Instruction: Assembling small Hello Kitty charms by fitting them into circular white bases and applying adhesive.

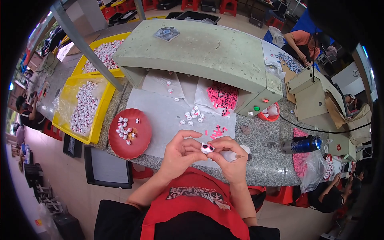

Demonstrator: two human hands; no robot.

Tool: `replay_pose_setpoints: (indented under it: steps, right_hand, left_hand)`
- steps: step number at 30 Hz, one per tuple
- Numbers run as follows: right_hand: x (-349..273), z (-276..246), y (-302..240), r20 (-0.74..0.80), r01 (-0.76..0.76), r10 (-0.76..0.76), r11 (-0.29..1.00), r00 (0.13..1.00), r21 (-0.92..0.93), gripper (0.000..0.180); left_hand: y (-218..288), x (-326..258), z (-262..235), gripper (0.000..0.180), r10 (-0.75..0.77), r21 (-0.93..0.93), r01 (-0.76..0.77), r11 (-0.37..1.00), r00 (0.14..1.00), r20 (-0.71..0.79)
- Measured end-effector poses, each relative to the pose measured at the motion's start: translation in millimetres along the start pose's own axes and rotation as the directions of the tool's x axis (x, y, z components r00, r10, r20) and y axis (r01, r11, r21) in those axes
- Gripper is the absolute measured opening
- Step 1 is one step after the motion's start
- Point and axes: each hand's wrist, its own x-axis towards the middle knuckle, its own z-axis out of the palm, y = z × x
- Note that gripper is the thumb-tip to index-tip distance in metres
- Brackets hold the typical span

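Note:
Close in front of my red apron, my left hand (180,154) and my right hand (233,162) pinch a small white cat-like toy head (207,148) between their fingertips. Dark oval eye shapes with pink edging show on its face. A small whitish squeeze bottle (229,155) lies within the curled fingers of my right hand. Beyond my hands, loose pink pieces (217,132) and a group of white toy heads (193,115) rest on a white sheet (154,114). To the left, a red scalloped plate (140,149) bears more heads and a few yellowish bits.
A pale green metal hood (192,48) spans the bench, with a bag of pink-and-black pieces (222,96) beneath it. Yellow trays (98,124) of white heads stand left. At right are a red cup (269,116), a blue can (302,145) and a cable. Co-workers sit at both sides.

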Motion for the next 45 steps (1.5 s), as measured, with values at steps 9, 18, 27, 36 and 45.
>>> replay_pose_setpoints:
  steps: [9, 18, 27, 36, 45]
  right_hand:
    - [-2.7, 3.8, 8.5, 0.154, -0.227, 0.184, 0.912, 0.971, 0.341, 0.017]
    - [-1.3, 47.3, 73.1, 0.156, -0.445, 0.417, 0.822, 0.895, 0.357, 0.013]
    - [-0.8, 55.7, 112.2, 0.097, -0.576, 0.571, 0.817, 0.815, 0.02, 0.02]
    - [-17.5, 20.1, 105.6, 0.037, -0.63, 0.628, 0.775, 0.777, 0.06, 0.024]
    - [-19.0, -13.2, 94.7, 0.017, -0.16, 0.185, 0.89, 0.983, -0.426, 0.04]
  left_hand:
    - [-6.2, -11.8, -8.4, 0.023, 0.109, 0.273, -0.112, 0.956, 0.994, 0.025]
    - [-41.8, -18.5, -58.4, 0.018, -0.089, 0.179, 0.138, 0.974, 0.963, -0.255]
    - [-60.2, -12.3, -206.6, 0.035, 0.594, 0.866, 0.496, 0.066, 0.677, -0.434]
    - [-213.6, 84.2, -155.9, 0.013, 0.248, 0.991, 0.073, -0.109, 0.968, -0.044]
    - [-124.4, 56.0, -112.2, 0.028, -0.448, -0.192, 0.412, 0.891, 0.866, -0.221]
